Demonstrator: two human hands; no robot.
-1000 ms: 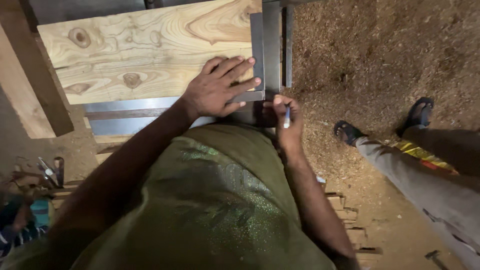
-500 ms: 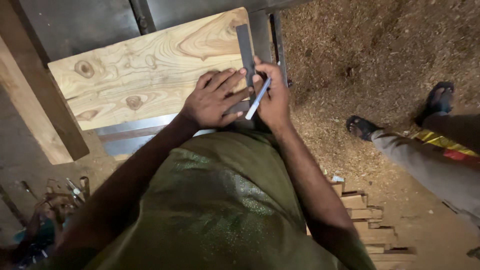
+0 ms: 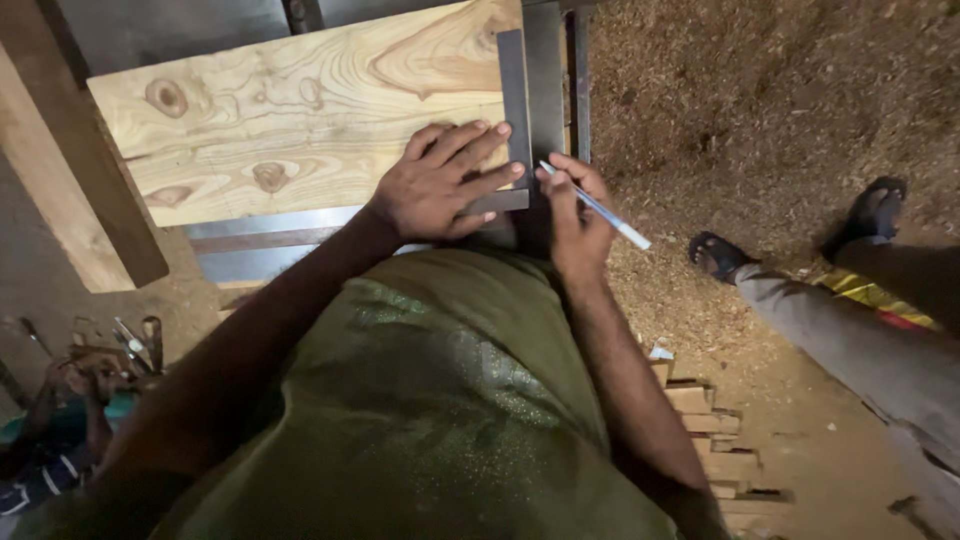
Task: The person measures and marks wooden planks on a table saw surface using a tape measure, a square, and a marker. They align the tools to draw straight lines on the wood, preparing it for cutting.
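Left hand (image 3: 440,185) flat on one square (image 3: 514,110); right hand (image 3: 572,215) grips one pen (image 3: 600,208).

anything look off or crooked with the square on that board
Nothing stands out. The square lies flat along the board end, pinned by the left hand; the right hand holds a pen.

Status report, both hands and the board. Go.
Left hand flat on metal square and pine board. Right hand holding pen at square's edge. Nothing obstructing.

Viewpoint: your head camera looks steeply down your chest.
Nearness: close over the pine board (image 3: 300,110).
Right edge: sawdust floor (image 3: 760,100), farther off.
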